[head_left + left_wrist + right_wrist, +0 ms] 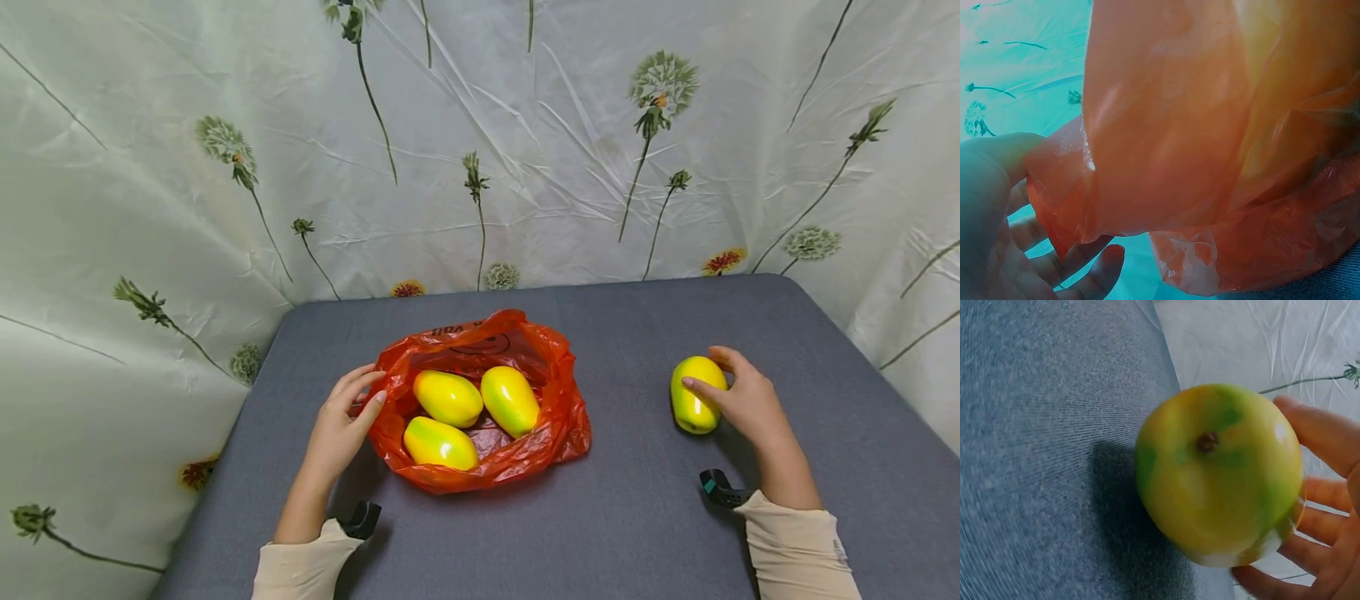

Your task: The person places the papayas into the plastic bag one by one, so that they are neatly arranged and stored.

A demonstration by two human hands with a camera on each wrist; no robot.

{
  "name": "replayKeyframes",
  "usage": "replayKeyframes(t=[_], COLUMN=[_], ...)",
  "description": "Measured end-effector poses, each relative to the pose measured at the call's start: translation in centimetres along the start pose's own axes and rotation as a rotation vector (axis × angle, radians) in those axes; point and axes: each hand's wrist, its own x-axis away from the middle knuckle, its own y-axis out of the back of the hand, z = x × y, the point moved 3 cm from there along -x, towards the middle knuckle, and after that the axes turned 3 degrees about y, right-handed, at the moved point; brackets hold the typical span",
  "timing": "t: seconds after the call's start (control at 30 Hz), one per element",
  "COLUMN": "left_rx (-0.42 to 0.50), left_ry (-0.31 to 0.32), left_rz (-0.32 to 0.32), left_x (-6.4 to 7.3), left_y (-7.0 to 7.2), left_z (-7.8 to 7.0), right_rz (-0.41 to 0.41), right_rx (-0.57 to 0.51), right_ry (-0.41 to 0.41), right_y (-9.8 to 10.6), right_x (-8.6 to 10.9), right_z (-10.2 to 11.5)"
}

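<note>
A red plastic bag (573,417) stands with its mouth open on the grey table. Inside it lie three yellow-green mangoes, one at the upper left (447,398), one at the right (510,402) and one at the lower left (440,443). My left hand (341,425) holds the bag's left rim, the plastic between thumb and fingers in the left wrist view. Off to the right, my right hand (752,400) grips another mango (697,396) from its right side. That mango's brown stem end (1207,442) faces the right wrist camera, and its shadow falls on the table.
The grey cloth-covered table (630,525) ends at a back edge against a pale curtain (555,125) printed with dandelions. Both wrists wear black devices, one at the left sleeve (363,520) and one at the right (722,488).
</note>
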Motion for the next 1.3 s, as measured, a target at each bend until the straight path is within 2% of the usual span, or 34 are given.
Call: replayKeyframes(t=[0.3,0.43,0.6,0.77,0.97,1.0,1.17,1.2,1.3], left_rx=[0.015,0.014,0.01,-0.003,-0.006,-0.007,-0.001,-0.014,-0.003], left_ry=[0.0,0.0,0.001,-0.008,-0.002,-0.004,0.0,-0.021,-0.017], left_rz=[0.003,0.006,0.005,-0.005,-0.009,-0.011,-0.008,-0.027,-0.02], left_x=[0.1,0.1,0.1,0.1,0.2,0.2,0.1,-0.1,-0.1], left_y=[0.0,0.0,0.0,-0.1,0.0,0.0,-0.1,-0.5,-0.5], left_z=[0.0,0.0,0.0,-0.2,-0.2,-0.2,-0.2,1.0,0.9], right_rz=[0.084,0.067,-0.013,-0.08,-0.18,-0.196,-0.261,-0.271,-0.281], right_rx=[0.01,-0.001,-0.016,-0.071,-0.169,-0.213,-0.28,-0.303,-0.323], right_ry=[-0.038,-0.03,-0.027,0.022,0.096,0.128,0.229,0.252,0.302], right_y=[-0.2,-0.1,-0.1,0.3,0.7,0.8,0.9,0.9,0.8], right_x=[0.0,0.1,0.2,0.2,0.3,0.4,0.7,0.9,1.3], right_z=[-0.1,-0.1,0.1,0.9,2.8,3.1,5.0,5.5,7.3])
